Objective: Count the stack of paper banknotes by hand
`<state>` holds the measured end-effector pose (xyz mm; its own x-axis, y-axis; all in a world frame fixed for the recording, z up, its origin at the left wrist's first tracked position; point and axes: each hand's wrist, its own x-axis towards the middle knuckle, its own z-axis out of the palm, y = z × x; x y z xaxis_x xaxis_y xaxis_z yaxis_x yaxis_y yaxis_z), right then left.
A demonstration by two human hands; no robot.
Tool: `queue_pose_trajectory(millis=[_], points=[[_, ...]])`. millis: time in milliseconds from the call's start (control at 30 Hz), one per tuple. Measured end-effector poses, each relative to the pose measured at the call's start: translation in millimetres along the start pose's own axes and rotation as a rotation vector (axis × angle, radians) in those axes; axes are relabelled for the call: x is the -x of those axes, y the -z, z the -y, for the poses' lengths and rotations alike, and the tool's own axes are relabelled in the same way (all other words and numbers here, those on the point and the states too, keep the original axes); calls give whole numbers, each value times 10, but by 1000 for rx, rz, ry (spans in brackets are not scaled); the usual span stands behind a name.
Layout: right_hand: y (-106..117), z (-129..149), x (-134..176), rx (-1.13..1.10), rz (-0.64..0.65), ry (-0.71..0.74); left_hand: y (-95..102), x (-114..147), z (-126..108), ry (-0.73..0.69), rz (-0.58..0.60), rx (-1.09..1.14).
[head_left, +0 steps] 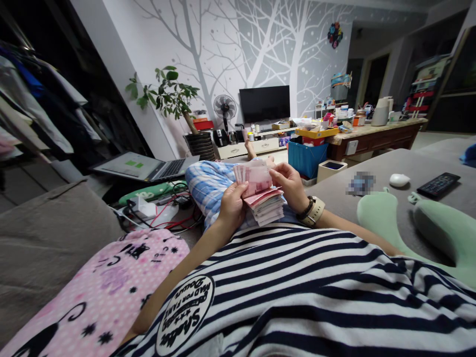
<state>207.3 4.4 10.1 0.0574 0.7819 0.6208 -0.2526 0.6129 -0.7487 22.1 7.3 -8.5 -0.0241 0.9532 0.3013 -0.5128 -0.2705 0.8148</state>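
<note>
A thick stack of pinkish-red banknotes (265, 206) is in front of my belly, its upper notes fanned and standing up. My left hand (233, 199) is closed on the stack's left side, the thumb pressed over the notes. At the upper right edge, the fingers of my right hand (289, 184) pinch the raised banknotes (256, 177). How many notes the right fingers hold is hidden. A beige watch (316, 211) and a dark bead bracelet (307, 208) circle my right wrist.
Left of my legs sit an open laptop (148, 166) and tangled cables (174, 210). On the sofa to the right are a remote control (439, 185), a white mouse-like object (399, 179) and a green neck pillow (439, 228). A pink patterned cushion (111, 277) rests at lower left.
</note>
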Motion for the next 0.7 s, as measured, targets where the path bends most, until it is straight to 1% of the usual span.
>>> queue_pose_trajectory(millis=[133, 267, 333, 533, 700], points=[[18, -25, -12, 18, 0, -27, 22, 11, -12, 13, 38, -13], [60, -62, -19, 87, 39, -6, 40, 10, -19, 12, 77, -43], [74, -76, -22, 106, 42, 5, 36, 2, -8, 9, 64, -37], [92, -108, -33, 119, 45, 21, 50, -73, 59, -32, -44, 14], [100, -137, -34, 108, 47, 5, 133, -155, 110, -14, -48, 43]])
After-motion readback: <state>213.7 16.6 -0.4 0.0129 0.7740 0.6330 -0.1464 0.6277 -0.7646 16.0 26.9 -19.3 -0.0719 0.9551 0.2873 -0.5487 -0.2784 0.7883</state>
